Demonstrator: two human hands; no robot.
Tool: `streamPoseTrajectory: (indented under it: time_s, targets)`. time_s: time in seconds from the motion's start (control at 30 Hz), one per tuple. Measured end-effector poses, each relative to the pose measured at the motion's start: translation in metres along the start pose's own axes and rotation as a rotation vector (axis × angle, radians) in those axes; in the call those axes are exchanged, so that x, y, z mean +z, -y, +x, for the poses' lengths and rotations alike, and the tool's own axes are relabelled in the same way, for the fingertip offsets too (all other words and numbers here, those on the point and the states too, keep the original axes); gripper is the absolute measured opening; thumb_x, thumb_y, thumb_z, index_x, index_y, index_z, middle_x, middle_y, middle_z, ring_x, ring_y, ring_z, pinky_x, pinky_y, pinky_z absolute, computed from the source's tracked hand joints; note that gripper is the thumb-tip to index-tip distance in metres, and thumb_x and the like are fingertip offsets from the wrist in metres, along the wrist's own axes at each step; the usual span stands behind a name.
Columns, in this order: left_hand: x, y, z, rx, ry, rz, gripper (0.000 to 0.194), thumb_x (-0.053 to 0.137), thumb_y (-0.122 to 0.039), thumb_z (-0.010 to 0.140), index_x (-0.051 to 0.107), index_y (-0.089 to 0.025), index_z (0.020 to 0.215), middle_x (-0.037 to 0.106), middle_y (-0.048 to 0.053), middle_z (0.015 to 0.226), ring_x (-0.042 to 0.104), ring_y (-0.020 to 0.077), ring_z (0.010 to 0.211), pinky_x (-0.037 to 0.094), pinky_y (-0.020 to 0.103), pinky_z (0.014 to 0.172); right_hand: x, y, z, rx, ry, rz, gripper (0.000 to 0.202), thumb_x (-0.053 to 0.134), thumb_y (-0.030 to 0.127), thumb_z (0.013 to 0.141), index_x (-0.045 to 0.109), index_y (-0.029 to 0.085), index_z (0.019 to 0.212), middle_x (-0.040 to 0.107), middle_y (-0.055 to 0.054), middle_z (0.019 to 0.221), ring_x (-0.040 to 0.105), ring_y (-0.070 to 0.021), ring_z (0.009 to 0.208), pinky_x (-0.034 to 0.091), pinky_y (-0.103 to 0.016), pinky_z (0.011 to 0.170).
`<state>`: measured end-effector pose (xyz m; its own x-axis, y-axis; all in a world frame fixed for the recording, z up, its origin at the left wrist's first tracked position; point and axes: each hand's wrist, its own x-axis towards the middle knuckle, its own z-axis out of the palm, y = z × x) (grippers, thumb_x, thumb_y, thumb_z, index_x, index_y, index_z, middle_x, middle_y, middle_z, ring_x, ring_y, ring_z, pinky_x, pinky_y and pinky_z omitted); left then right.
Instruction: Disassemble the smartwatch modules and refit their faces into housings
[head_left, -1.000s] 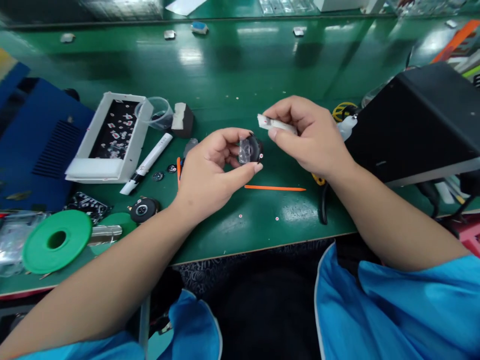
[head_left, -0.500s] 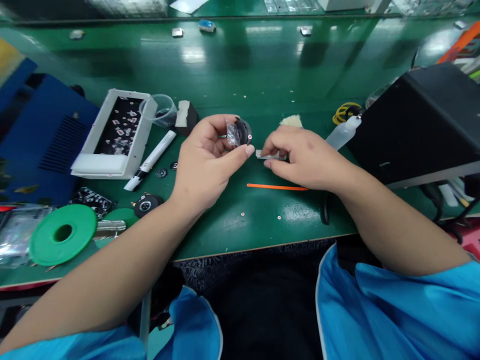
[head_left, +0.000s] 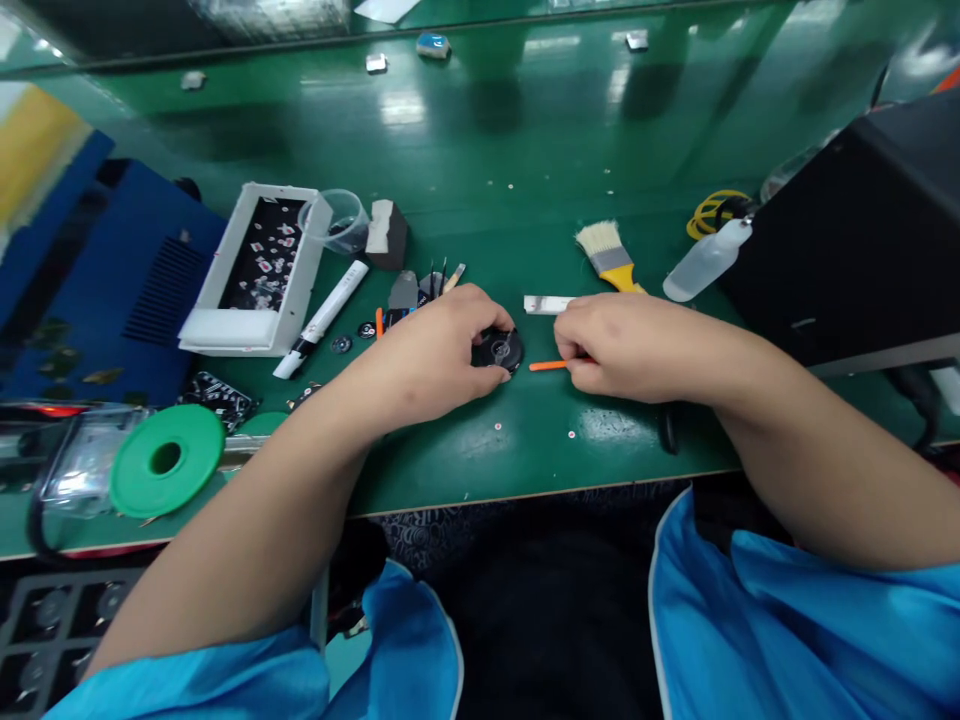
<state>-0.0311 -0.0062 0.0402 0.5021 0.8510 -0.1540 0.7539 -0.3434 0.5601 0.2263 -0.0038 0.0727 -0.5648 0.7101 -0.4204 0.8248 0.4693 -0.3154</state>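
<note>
My left hand point(head_left: 444, 352) grips a round black disc-shaped part point(head_left: 504, 350) by its edge, thumb below and fingers above, low over the green bench. Closed around an orange stick point(head_left: 547, 366) is my right hand point(head_left: 626, 345); the stick's left end points toward the black part without touching it. Just above those fingers lies a short white strip point(head_left: 546, 304), partly covered by the hand. A brush point(head_left: 611, 257) with pale bristles and a yellow handle rests beyond the right hand. Tweezers point(head_left: 436, 280) and other small tools lie behind the left hand, partly hidden.
On the left are a white tray point(head_left: 286, 318) of small parts, a clear cup point(head_left: 349, 232), a white marker point(head_left: 322, 315) and a green spool point(head_left: 166, 459). A clear bottle point(head_left: 705, 265) and a large black box point(head_left: 862, 230) stand right. Tiny white rings dot the bench.
My left hand has lowered the black part toward the bench. My right hand has moved from the white strip down to the orange stick and closed on it. The view has shifted slightly.
</note>
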Motion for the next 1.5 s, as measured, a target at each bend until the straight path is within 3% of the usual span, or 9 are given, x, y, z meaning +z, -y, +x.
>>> streamPoseTrajectory:
  time_s: [0.23,0.37,0.47,0.73,1.5]
  targets:
    - [-0.001,0.004,-0.006,0.020,0.010,0.048,0.048,0.087,-0.039,0.087,0.085,-0.029,0.134,0.080,0.011,0.131,0.077,0.0348,0.116,0.068,0.054,0.108,0.005,-0.007,0.002,0.023,-0.072,0.057,0.011,0.069,0.013,0.101,0.065,0.022,0.099,0.073,-0.006,0.097,0.052,-0.0206,0.078,0.030,-0.037,0.072]
    - [-0.004,0.004,-0.007,-0.017,0.042,0.047,0.060,0.099,-0.048,0.082,0.084,-0.031,0.137,0.081,0.010,0.129,0.077,0.0356,0.111,0.067,0.058,0.108,0.014,-0.011,0.004,-0.053,-0.136,0.084,0.015,0.062,0.012,0.107,0.070,0.022,0.115,0.076,-0.008,0.111,0.059,-0.0240,0.093,0.034,-0.036,0.078]
    - [-0.003,0.004,-0.008,-0.015,0.043,0.070,0.055,0.098,-0.048,0.086,0.085,-0.031,0.136,0.080,0.010,0.125,0.076,0.0359,0.112,0.066,0.056,0.105,0.016,-0.012,0.005,-0.060,-0.168,0.075,0.021,0.062,0.012,0.109,0.075,0.021,0.121,0.076,-0.011,0.121,0.060,-0.0247,0.097,0.034,-0.036,0.081]
    - [0.000,0.011,-0.005,0.033,0.026,0.085,0.046,0.099,-0.038,0.086,0.089,-0.031,0.130,0.079,0.008,0.117,0.074,0.0334,0.106,0.063,0.053,0.104,0.016,-0.011,0.010,-0.092,-0.161,0.126,0.014,0.065,0.012,0.107,0.075,0.020,0.101,0.073,-0.007,0.105,0.060,-0.0215,0.091,0.034,-0.036,0.080]
    - [-0.003,0.014,-0.003,0.052,0.032,0.092,0.042,0.097,-0.043,0.088,0.089,-0.033,0.127,0.083,0.007,0.111,0.076,0.0343,0.107,0.064,0.052,0.102,0.016,-0.010,0.011,-0.072,-0.205,0.180,0.017,0.066,0.010,0.102,0.076,0.022,0.094,0.076,-0.006,0.099,0.062,-0.0218,0.089,0.036,-0.036,0.080]
